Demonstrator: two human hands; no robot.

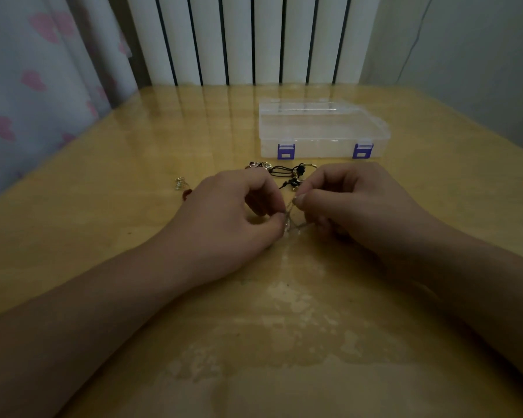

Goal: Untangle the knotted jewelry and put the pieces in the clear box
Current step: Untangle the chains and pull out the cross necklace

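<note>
a thin silvery chain point(290, 217) stretches between both hands, low over the wooden table point(133, 164). the left hand point(233, 218) pinches it between thumb and forefinger, and the right hand point(354, 203) pinches its other side with curled fingers. just beyond the knuckles lies a black cord piece with beads point(287, 173), touching a small cluster of metal rings point(258, 165). a small silver and red piece point(182, 187) lies apart to the left. farther back sits the clear box point(322, 129), lid closed, with two purple latches point(286, 151).
</note>
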